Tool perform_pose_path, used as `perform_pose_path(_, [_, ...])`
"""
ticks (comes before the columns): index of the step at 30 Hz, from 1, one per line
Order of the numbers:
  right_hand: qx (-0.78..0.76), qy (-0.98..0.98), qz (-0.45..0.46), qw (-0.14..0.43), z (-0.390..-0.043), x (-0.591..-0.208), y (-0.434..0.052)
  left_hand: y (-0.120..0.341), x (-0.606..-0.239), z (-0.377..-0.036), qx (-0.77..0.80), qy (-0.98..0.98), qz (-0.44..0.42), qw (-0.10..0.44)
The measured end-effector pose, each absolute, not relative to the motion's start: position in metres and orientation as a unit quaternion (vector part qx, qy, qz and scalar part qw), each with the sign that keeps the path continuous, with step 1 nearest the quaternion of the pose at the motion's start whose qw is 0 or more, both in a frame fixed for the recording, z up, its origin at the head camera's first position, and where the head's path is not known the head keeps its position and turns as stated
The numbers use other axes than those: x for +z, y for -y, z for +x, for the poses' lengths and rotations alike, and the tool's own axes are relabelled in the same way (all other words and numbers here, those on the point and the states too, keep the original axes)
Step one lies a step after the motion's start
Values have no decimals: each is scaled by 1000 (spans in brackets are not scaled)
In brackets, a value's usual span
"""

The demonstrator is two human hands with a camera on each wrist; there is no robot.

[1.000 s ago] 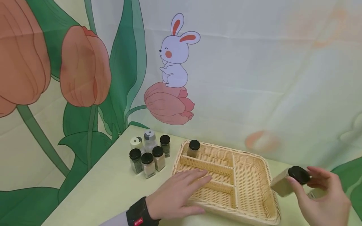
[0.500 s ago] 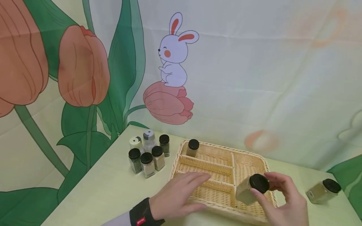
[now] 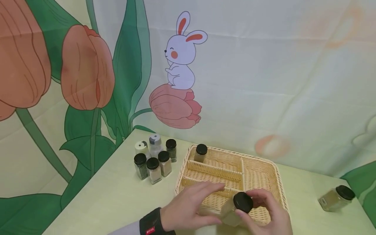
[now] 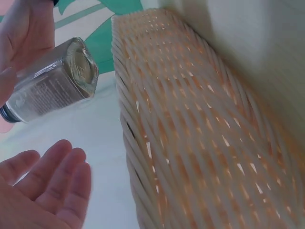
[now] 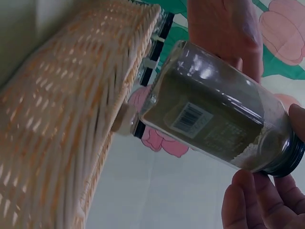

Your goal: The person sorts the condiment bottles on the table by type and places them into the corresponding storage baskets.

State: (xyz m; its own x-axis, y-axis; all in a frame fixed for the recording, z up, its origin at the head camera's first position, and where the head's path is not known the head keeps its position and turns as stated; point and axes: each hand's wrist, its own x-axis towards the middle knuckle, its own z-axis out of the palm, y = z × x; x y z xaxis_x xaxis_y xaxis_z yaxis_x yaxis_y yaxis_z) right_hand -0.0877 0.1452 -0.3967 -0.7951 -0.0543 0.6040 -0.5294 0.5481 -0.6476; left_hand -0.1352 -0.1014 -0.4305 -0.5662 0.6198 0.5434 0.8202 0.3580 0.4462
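My right hand (image 3: 265, 213) grips a glass spice jar (image 3: 230, 215) by its black lid (image 3: 243, 202), tilted, at the near edge of a wicker basket (image 3: 261, 173). In the right wrist view my fingertips (image 5: 257, 200) pinch the lid end of the jar (image 5: 214, 119), which holds brownish powder. My left hand (image 3: 188, 205) lies with straight fingers beside the jar at the basket's near left corner. The left wrist view shows those fingers (image 4: 47, 176) spread open under the jar (image 4: 52, 81), apart from it. One black-lidded jar (image 3: 201, 153) stands in the basket's far left compartment.
Several small spice jars (image 3: 152, 158) stand in a cluster on the table left of the basket. Another jar (image 3: 336, 197) lies on its side at the far right. A printed backdrop with tulips and a rabbit hangs behind the table's back edge.
My right hand has carried the jar leftward from the right of the basket to its near edge, close to my left hand. The left hand has lifted slightly off the basket.
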Motion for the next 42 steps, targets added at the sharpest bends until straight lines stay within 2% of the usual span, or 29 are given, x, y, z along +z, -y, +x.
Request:
perform_pose_path(10, [430, 851, 194, 231, -84, -406, -133, 95, -430, -132, -371, 768, -484, 199])
perform_pose_path(25, [405, 860, 210, 228, -76, -412, -126, 90, -423, -118, -430, 778, -450, 84])
perform_pose_path(30, [418, 836, 248, 252, -76, -413, -126, 90, -422, -116, -452, 773, -444, 34])
perform_pose_path(35, [433, 806, 297, 272, -78, -417, -127, 90, -425, -116, -449, 767, -458, 36])
perform_pose_path(42, [439, 798, 312, 272, -78, -420, -129, 90, -428, -115, -438, 775, -455, 25])
